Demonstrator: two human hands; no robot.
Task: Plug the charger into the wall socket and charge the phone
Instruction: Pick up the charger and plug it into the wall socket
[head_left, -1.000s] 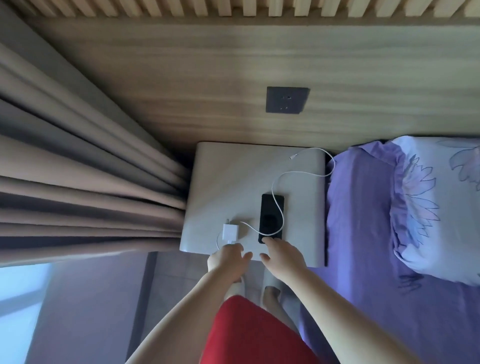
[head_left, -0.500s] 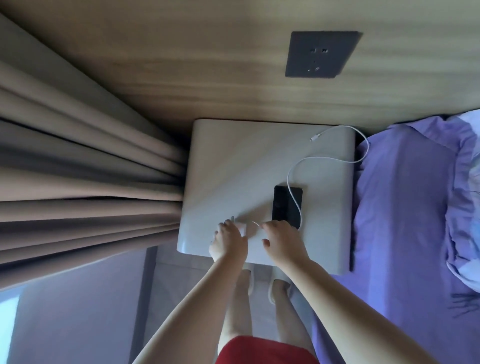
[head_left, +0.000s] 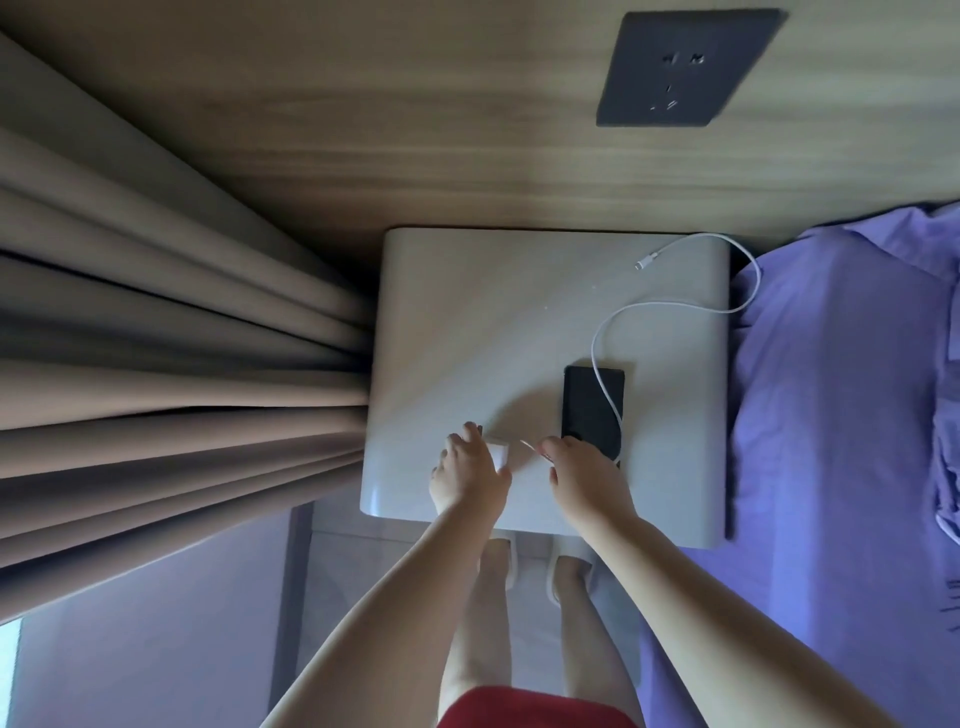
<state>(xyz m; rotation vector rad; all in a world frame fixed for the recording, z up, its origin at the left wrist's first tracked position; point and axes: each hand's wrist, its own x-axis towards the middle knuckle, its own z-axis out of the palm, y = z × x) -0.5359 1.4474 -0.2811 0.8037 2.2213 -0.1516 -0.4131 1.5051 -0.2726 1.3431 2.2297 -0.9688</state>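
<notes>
Currently, a rounded pale grey bedside surface (head_left: 467, 312) is seen from above, set against a wood-grain wall panel (head_left: 363, 130). A slim black rectangular phone (head_left: 584, 405) lies flat on this surface, toward its near right part, and every other place is given from the phone. Just left of the phone's near end, the right hand (head_left: 584, 475) is laid palm down with its fingertips at the phone's near corner; whether anything is pinched in it cannot be told. Further left of the phone, the left hand (head_left: 467, 475) is cupped over a small white cube-shaped charger (head_left: 500, 453), with the fingers curled around it and only one white corner left showing. A thin white charging cable (head_left: 605, 395) is draped lengthwise across the phone's screen, looped away beyond the phone's far end and out over the surface's right edge, and ended in a free connector (head_left: 644, 261) lying well beyond the phone, unplugged. A short stretch of the same cable is visible between the two hands. High above the phone, on the wall panel, a dark grey square wall socket (head_left: 685, 67) is mounted, with nothing plugged into it. Right of the phone a purple bedsheet (head_left: 841, 415) is spread; far left of it, folded brown curtains (head_left: 156, 338) are hung.
</notes>
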